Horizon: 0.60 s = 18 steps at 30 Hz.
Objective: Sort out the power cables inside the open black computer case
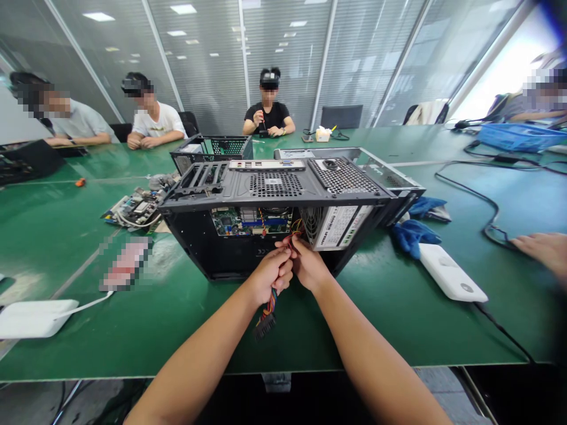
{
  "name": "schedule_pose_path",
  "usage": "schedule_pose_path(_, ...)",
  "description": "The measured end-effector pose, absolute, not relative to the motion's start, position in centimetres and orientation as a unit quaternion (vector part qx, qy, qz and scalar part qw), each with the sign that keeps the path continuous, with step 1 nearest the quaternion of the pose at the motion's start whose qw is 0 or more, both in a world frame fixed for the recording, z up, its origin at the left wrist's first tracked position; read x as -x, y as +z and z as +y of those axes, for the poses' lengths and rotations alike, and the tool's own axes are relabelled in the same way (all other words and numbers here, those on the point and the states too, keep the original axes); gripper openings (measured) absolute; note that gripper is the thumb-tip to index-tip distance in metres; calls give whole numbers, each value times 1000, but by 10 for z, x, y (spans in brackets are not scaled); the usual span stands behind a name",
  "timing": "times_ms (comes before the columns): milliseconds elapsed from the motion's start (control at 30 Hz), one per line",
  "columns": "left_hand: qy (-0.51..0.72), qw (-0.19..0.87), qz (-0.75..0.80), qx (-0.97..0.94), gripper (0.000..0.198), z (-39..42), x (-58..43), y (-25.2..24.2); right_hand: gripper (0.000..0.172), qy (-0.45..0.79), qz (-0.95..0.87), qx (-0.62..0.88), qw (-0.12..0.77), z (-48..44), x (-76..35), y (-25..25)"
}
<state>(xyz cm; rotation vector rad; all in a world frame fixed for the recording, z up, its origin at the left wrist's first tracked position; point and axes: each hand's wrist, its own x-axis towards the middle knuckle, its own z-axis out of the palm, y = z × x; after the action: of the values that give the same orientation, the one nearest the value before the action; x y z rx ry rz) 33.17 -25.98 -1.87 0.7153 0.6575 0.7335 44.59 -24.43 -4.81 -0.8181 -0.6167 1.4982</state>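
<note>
A black computer case point(186, 203) lies in front of me with its side open. Inside it are a green motherboard point(230, 223) and, at the right, a power supply point(343, 227) with a white label. My left hand point(275, 268) is closed around a bundle of coloured power cables point(271, 301). From under that hand hangs the bundle's black connector point(266, 326). My right hand point(308, 262) pinches the same cables beside the left, just below the power supply. The fingertips of both hands meet, and part of the bundle is hidden between them.
A loose circuit board point(139, 206) lies to the left, near a phone point(126, 264) and a white power bank point(38, 319). At right are blue gloves point(414, 236), another white power bank point(452, 273) and black cables point(482, 203). Another person's hand point(543, 251) rests at far right.
</note>
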Motion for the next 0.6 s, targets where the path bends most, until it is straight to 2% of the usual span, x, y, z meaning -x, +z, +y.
schedule_pose_path(167, 349, 873, 278, -197, 31, -254, -330, -20, 34, 657, -254, 360, 611, -242, -449, -52)
schedule_pose_path(300, 325, 897, 277, -118, 23, -249, -331, -18, 32, 673, -248, 344, 606, -242, -449, -50)
schedule_pose_path(400, 322, 899, 281, -97, 19, -248, -333, -15, 31, 691, -237, 335, 595, -243, -449, -47)
schedule_pose_path(600, 298, 921, 219, -126, 29, -249, -334, -19, 33, 711, -227, 328, 579, -244, -451, -45)
